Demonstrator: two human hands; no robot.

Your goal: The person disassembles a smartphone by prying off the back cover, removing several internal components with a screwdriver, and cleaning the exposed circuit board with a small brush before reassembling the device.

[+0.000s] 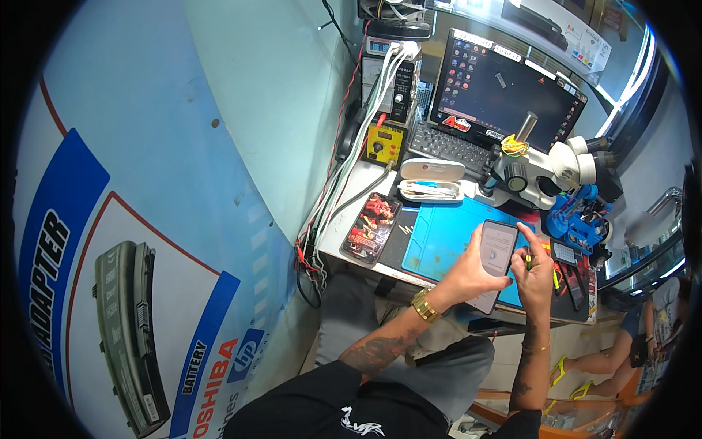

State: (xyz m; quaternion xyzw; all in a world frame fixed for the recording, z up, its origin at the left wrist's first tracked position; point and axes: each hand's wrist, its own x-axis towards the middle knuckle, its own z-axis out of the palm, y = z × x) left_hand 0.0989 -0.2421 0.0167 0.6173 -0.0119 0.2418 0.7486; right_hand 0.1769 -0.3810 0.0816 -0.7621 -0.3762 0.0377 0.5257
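Note:
A smartphone [499, 247] with a lit, pale screen is tilted above the front of a blue work mat [439, 233]. My left hand [465, 276] is closed around its left side, the thumb lying across the lower screen. At its right edge, the fingers of my right hand [536, 276] grip the phone, index finger near the top corner. Something thin and yellow-green [528, 262] shows among the right fingers; what it is I cannot make out. Another phone [373, 228], its screen showing a colourful picture, lies flat left of the mat.
Behind the mat stand an open white case [431, 181], a microscope [541, 179], a keyboard [453, 150] and a monitor [508, 91]. A blue holder [578, 219] and dark tools [576, 289] sit at right. Cables [351, 161] hang by a yellow-fronted device [385, 145]. Another person [621, 344] is at far right.

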